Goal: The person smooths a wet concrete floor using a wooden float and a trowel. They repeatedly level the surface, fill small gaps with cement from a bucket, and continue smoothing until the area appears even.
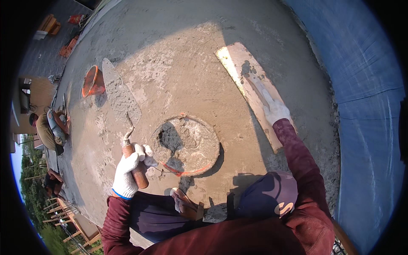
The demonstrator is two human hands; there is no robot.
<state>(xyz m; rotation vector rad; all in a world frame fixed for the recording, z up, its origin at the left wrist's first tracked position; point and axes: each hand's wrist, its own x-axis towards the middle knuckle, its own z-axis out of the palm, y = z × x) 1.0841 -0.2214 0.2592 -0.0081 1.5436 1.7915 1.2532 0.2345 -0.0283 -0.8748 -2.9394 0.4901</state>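
Note:
My left hand (pixel 127 173), in a white knitted glove, is closed round the wooden handle of a pointed trowel (pixel 121 97). Its wet, mortar-coated blade points up and away. Just right of that hand stands a round bucket (pixel 216 142) with an orange-stained rim, full of grey wet mortar (pixel 193 138). My right hand (pixel 276 111), gloved too, grips the handle of a long wooden float (pixel 250 91), which lies slantwise against the cement surface. A dab of mortar (pixel 247 68) sits on the float's back, beyond my fingers.
Grey cement floor (pixel 182 85) spreads all around, partly sunlit. An orange bucket (pixel 93 81) lies tipped at the left. Blue sheeting (pixel 365 93) hangs along the right. Two people (pixel 50 127) work at the far left, near wooden framing (pixel 80 225) and bricks (pixel 68 47).

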